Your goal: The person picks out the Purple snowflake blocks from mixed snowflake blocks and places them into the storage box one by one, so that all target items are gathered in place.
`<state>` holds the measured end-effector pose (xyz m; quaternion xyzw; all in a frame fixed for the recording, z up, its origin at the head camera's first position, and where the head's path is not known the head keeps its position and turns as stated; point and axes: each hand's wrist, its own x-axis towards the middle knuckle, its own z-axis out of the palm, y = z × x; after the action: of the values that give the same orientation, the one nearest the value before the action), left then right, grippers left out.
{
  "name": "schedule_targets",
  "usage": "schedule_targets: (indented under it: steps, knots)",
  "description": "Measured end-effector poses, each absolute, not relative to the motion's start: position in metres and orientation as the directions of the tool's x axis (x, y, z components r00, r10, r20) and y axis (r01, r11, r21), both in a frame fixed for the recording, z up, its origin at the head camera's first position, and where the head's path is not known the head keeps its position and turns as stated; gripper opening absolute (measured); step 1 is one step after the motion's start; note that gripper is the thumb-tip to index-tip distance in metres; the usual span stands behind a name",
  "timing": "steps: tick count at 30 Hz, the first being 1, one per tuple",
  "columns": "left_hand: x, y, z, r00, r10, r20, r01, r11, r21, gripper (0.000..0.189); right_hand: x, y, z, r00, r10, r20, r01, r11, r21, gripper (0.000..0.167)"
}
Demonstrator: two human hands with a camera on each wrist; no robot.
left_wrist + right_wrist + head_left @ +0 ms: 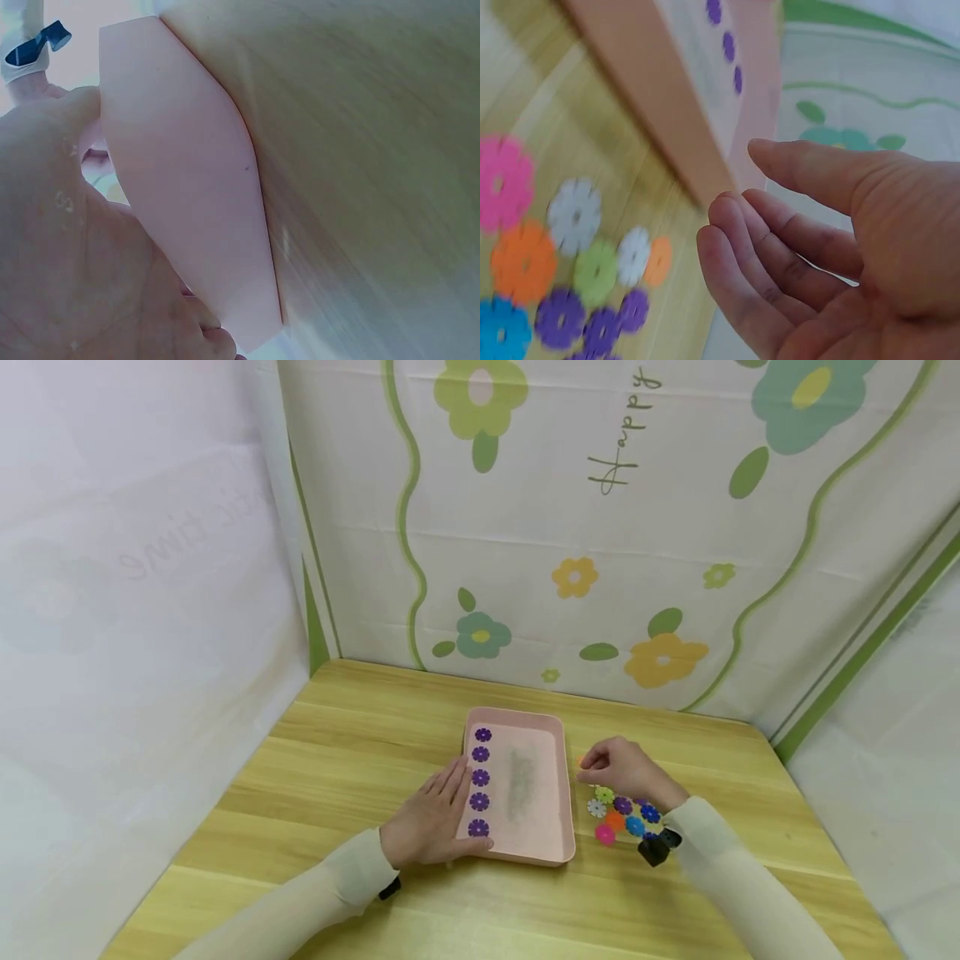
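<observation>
My left hand [426,820] rests along the left rim of a pink tray [546,777], fingers mostly straight and thumb over the near corner. The left wrist view shows its palm beside the tray's outer wall [180,165]. Inside the tray, several purple snowflake discs [480,777] form a column along the left side. Just off the tray's right wall, my right hand [632,772] hovers with loosely bent fingers. In the right wrist view its thumb and fingertips stand apart with nothing between them. Loose snowflake discs [615,821] lie below and beside it.
The loose discs include a pink one [504,184], a light green one [596,271], a blue one [501,328], and white, orange and purple ones. They lie on the wood-grain table [337,777]. A printed flower curtain [517,527] hangs behind the table, with white cloth either side.
</observation>
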<state>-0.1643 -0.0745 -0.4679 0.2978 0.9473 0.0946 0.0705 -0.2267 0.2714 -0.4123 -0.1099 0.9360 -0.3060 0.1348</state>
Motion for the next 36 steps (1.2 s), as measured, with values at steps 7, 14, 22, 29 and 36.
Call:
schedule_targets:
  steps: [7, 14, 22, 29, 36]
  knots:
    - [-0.163, -0.075, -0.469, -0.819, 0.569, -0.075, 0.541, 0.809, 0.229, 0.111, -0.235, 0.319, -0.427, -0.957, -0.252, -0.144, -0.145, 0.845, -0.515, 0.019]
    - [-0.161, -0.076, -0.463, -0.816, 0.572, -0.079, 0.541, 0.805, 0.242, 0.11, -0.243, 0.358, -0.444, -0.948, -0.293, -0.127, -0.203, 0.859, -0.469, 0.036]
    - [-0.161, -0.076, -0.464, -0.816, 0.572, -0.082, 0.541, 0.806, 0.239, 0.11, -0.25, 0.376, -0.466, -0.95, -0.272, -0.151, -0.191, 0.894, -0.406, 0.038]
    - [-0.162, -0.076, -0.465, -0.817, 0.57, -0.09, 0.539, 0.809, 0.233, 0.111, -0.253, 0.376, -0.475, -0.957, -0.243, -0.157, -0.157, 0.892, -0.423, 0.024]
    - [-0.164, -0.076, -0.469, -0.817, 0.571, -0.084, 0.54, 0.808, 0.235, 0.111, -0.26, 0.374, -0.47, -0.954, -0.219, -0.205, -0.106, 0.884, -0.455, 0.021]
